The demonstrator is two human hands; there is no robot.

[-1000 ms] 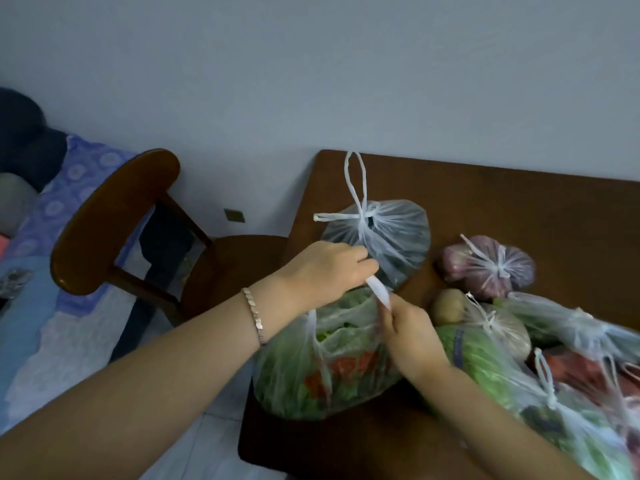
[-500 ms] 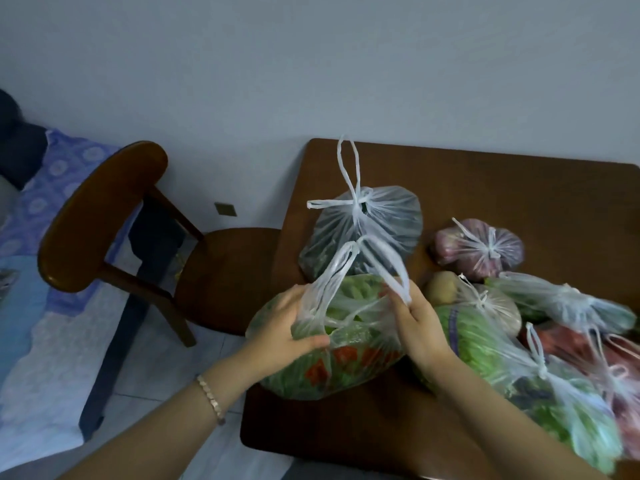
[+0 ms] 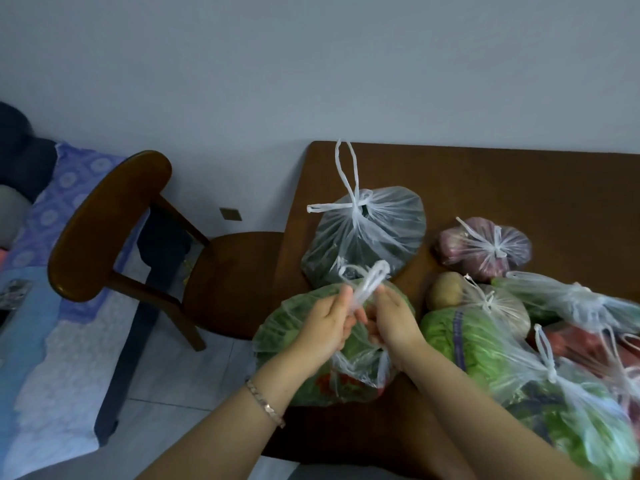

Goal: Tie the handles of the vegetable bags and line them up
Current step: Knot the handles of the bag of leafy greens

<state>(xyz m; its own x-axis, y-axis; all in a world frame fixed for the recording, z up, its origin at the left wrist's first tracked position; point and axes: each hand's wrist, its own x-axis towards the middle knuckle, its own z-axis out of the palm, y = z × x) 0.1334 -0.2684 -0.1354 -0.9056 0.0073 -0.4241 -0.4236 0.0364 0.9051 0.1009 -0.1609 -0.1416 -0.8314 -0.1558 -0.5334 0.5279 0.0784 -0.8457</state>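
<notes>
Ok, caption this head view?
Left hand and right hand pinch handles of a greens bag beside tied bags on a table.

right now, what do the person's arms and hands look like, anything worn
Both forearms are bare, no sleeves in view. The left hand has a thin silvery link bracelet at its wrist. The right hand and its wrist wear nothing; no gloves.

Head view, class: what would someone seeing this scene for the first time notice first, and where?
The left hand and right hand meet at centre, pinching the thin white plastic handles of a clear bag of green leaves at the left edge of the brown wooden table. Just behind stands a knotted clear bag with a tall upright loop.
</notes>
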